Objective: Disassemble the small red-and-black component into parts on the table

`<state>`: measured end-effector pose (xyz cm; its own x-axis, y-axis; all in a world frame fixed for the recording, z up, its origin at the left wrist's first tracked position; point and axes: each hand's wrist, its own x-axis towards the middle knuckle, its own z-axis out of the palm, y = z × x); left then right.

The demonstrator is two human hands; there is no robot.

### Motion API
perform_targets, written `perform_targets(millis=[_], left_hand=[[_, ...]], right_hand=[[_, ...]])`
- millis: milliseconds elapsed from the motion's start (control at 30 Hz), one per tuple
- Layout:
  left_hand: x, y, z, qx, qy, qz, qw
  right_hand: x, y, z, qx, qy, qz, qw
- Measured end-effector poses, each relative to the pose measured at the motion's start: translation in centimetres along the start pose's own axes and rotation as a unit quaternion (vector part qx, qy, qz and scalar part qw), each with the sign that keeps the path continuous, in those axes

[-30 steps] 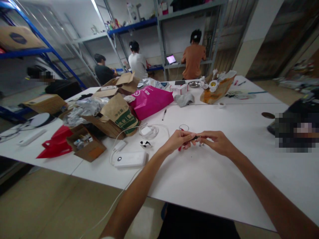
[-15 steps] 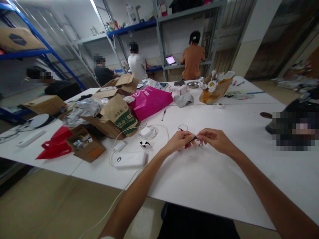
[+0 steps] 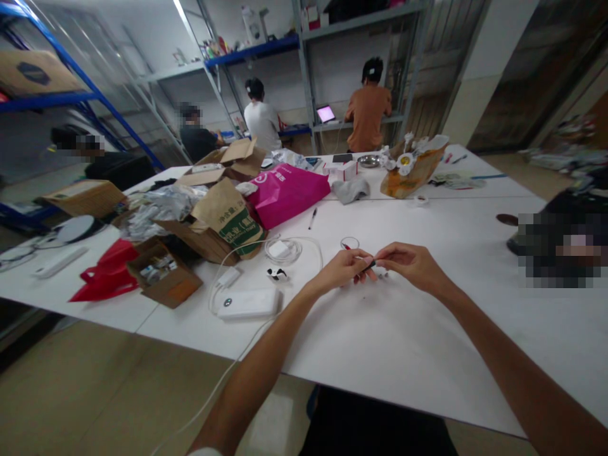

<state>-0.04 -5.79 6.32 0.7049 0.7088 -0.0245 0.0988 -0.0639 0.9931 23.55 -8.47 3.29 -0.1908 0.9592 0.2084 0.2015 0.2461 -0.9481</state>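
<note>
Left grip (image 3: 344,268) pinches a black piece (image 3: 370,265); right grip (image 3: 409,259) is just beside.

Free tabletop (image 3: 479,272) right of right hand (image 3: 408,259); white charger (image 3: 279,249) obstructs leftward

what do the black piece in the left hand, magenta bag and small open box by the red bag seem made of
Black piece: perhaps plastic, being plain dark; finish too small to tell. Magenta bag: likely plastic or non-woven fabric, smooth, with broad soft folds. Small open box: probably cardboard, matte brown, with stiff flat walls.

Shelving (image 3: 304,69) lines the wall (image 3: 280,82) — beige floor (image 3: 104,380) below.
</note>
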Motion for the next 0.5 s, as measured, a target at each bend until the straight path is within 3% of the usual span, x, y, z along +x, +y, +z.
perform_targets(millis=[233, 500], left_hand=[[-0.4, 0.9, -0.3, -0.027, -0.033, -0.009, 0.999], [-0.3, 0.6, -0.6, -0.219, -0.079, -0.053, 0.971]], right_hand=[[0.0, -1.1, -0.2, 0.032, 0.015, -0.015, 0.999], [-0.2, -0.9, -0.3, 0.140, 0.034, -0.022, 0.989]])
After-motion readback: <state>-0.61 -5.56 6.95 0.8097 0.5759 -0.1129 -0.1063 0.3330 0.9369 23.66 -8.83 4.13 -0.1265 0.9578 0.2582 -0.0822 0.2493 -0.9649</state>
